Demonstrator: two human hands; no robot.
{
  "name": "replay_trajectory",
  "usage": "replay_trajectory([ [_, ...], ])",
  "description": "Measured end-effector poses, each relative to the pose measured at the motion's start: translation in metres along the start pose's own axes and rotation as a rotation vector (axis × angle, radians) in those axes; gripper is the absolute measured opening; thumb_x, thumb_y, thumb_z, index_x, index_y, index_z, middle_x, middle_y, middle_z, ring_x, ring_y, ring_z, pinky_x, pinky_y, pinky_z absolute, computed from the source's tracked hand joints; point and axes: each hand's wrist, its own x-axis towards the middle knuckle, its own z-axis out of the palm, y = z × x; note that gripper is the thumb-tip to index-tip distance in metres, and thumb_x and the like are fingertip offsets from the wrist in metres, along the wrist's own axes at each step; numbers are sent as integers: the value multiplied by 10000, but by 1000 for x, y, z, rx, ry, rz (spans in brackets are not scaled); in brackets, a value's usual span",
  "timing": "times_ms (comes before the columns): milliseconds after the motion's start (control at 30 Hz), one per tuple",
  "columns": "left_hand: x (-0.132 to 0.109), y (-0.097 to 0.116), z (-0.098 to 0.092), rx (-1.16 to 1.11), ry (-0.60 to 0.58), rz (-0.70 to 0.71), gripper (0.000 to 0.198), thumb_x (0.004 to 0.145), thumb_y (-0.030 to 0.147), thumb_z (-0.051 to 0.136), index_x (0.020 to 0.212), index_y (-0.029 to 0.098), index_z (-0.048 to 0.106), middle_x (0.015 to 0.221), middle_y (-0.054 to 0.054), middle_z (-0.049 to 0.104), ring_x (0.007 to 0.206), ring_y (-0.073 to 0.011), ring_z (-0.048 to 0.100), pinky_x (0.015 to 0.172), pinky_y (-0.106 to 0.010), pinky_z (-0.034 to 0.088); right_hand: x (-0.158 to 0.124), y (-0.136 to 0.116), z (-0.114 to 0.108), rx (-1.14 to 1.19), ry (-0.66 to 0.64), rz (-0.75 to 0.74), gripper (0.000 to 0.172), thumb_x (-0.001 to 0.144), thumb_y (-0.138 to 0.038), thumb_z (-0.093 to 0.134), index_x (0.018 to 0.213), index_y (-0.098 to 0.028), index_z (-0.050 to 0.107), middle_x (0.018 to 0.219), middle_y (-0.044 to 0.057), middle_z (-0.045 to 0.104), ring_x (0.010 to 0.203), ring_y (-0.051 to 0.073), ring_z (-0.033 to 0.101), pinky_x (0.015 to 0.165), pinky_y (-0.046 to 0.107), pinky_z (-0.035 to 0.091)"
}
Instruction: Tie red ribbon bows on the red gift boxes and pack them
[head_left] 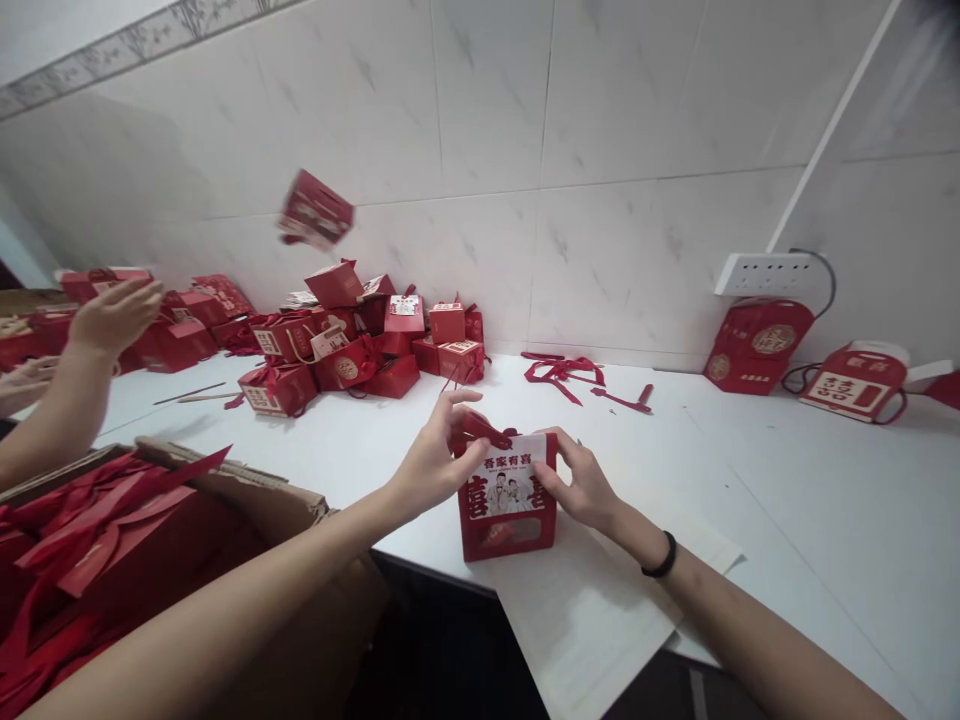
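A small red gift box (pixel 507 500) with a white printed label stands near the front edge of the white table (pixel 750 480). My left hand (pixel 435 455) grips its upper left corner, fingers curled over the red ribbon bow (pixel 484 432) on top. My right hand (pixel 581 485) holds the box's right side with bent fingers; a black band circles that wrist. A white sheet (pixel 592 610) lies under and in front of the box.
A heap of finished red boxes (pixel 352 340) lies against the tiled wall. One red box (pixel 315 212) is in mid-air above it. Another person's hand (pixel 112 315) reaches in at left. A carton of red ribbons (pixel 97 540) sits lower left. Loose ribbons (pixel 562 372), a power strip (pixel 769 273) and red bags (pixel 855 380) are at right.
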Motion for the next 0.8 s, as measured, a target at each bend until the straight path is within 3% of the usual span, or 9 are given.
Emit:
replay_trajectory([
  [133,4,3,4,-127,40,-56,324,813,227,508,1082,217,327,813,3,589,728,-127,605,628,-274,519,36,-20,-11,-30,69,-172,145,854,-228,436,961,-170,513,874,46,590,821,160,559,740,307,462],
  [200,6,2,6,-174,62,-60,284,804,247,524,1000,225,318,779,17,599,697,-127,611,613,-281,526,54,-33,-14,-97,-40,-213,93,841,-203,455,880,-167,531,826,30,593,776,145,554,722,289,456],
  [300,8,-1,6,-151,104,-53,228,793,276,535,808,217,316,676,44,571,639,-118,604,557,-252,519,64,-47,-16,-206,-174,-159,82,844,-209,469,834,-155,529,782,27,586,718,135,547,665,267,448],
  [400,8,-3,7,28,160,9,145,808,270,519,740,190,419,698,19,573,666,-112,599,567,-235,514,59,-57,-20,-303,-203,-69,119,841,-249,485,896,-146,509,826,45,582,701,141,550,617,261,441],
  [533,8,-3,7,228,185,130,90,827,200,492,870,181,569,841,-19,613,721,-103,595,632,-236,521,51,-67,-27,-486,-284,-3,178,804,-274,557,912,-147,493,814,43,579,650,146,542,555,247,405],
  [700,6,-3,7,154,43,116,261,809,149,500,1068,185,516,1007,-61,577,781,-116,616,627,-225,551,47,-68,-19,-618,-304,35,213,785,-289,571,886,-139,457,738,38,570,567,146,515,451,218,305],
  [800,5,-3,5,238,0,210,301,811,102,472,1092,205,510,1042,-57,537,858,-121,599,717,-250,551,43,-64,-9,-666,-303,35,200,798,-256,543,911,-128,439,705,37,564,552,151,518,439,217,273],
])
